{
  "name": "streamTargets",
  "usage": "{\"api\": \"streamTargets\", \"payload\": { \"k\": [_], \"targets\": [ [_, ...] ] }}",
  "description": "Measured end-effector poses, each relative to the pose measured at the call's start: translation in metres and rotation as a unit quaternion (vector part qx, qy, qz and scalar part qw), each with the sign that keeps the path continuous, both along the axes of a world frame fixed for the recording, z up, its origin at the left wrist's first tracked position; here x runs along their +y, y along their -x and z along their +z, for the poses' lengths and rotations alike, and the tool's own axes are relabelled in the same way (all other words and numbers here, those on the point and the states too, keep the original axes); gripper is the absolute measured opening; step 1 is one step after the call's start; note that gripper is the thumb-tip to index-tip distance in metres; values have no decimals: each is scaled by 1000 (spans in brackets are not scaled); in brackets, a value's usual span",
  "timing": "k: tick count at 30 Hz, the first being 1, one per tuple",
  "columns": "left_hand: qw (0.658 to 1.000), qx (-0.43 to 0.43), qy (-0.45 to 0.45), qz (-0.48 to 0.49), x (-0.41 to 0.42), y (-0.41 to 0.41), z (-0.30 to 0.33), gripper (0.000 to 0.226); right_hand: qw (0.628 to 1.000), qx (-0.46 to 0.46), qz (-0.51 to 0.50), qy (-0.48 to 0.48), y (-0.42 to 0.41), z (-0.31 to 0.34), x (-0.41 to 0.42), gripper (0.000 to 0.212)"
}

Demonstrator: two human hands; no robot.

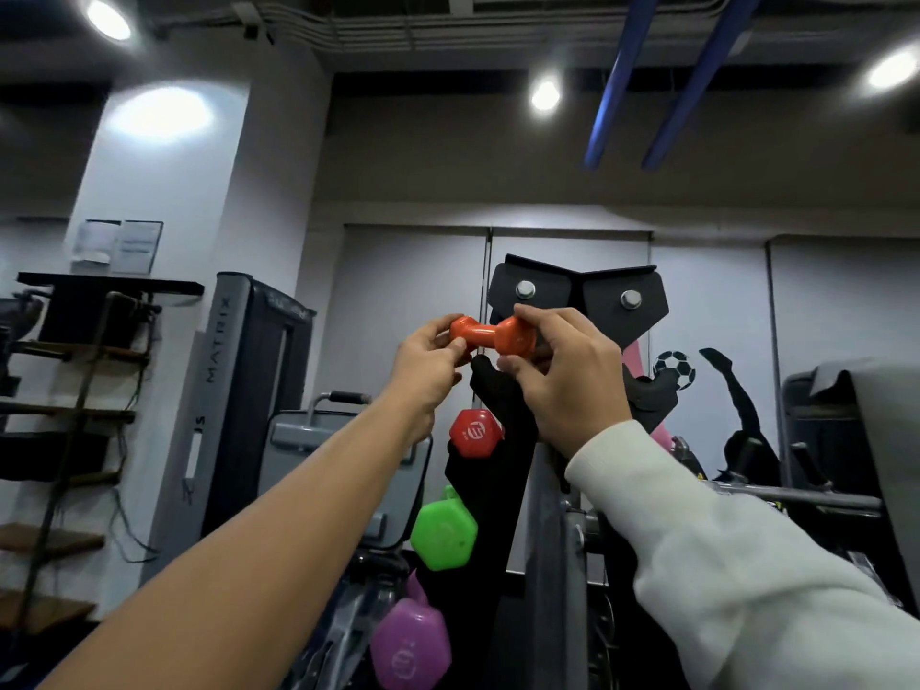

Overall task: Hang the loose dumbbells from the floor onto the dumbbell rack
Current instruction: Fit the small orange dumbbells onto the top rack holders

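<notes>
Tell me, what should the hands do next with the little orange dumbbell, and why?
Probably lower it a little into the rack's top slot. Both the left hand and right hand hold the orange dumbbell level, just above the black rack, and the red dumbbell already hangs in the slot below.

Both our hands hold an orange dumbbell at the top of the rack.
Our left hand point(428, 363) pinches one end of the orange dumbbell point(493, 335), our right hand point(567, 376) grips the other, just below the dumbbell rack point(577, 296) cap; red point(475, 433), green point(443, 535) and purple point(410, 649) dumbbells hang lower on the rack.
</notes>
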State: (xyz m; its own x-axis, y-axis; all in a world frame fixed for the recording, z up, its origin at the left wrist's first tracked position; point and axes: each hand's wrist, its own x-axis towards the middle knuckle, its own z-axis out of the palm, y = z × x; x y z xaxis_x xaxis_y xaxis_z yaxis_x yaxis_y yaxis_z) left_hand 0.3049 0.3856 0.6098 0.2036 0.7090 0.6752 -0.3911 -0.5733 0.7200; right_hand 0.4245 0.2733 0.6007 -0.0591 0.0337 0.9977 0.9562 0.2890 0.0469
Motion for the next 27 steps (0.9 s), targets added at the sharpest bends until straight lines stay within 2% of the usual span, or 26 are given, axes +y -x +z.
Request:
{"api": "streamTargets", "payload": {
  "k": [7, 11, 14, 18, 23, 25, 27],
  "targets": [
    [996, 4, 54, -76, 12, -23, 7, 35, 997, -52, -48, 4, -9, 8, 17, 52],
    [991, -10, 94, -97, 11, -28, 6, 42, 993, -93, -70, 29, -8, 6, 18, 49],
    [991, 15, 92, -99, 10, -25, 7, 44, 991, -110, -71, 29, -8, 1, 19, 48],
    [987, 56, 94, -116, 4, -23, 3, 21, 990, -106, -83, 51, -7, 0, 23, 47],
    [976, 64, 123, -168, 2, -23, -3, 19, 985, -108, -93, 93, -5, 10, 14, 51],
    [976, 89, 129, -151, 9, -20, -6, 23, 986, -96, -89, 105, -6, 11, 12, 53],
    [988, 99, 99, -64, 19, -15, -8, 34, 987, -90, -76, 107, -7, 10, 11, 53]
  ]
}}
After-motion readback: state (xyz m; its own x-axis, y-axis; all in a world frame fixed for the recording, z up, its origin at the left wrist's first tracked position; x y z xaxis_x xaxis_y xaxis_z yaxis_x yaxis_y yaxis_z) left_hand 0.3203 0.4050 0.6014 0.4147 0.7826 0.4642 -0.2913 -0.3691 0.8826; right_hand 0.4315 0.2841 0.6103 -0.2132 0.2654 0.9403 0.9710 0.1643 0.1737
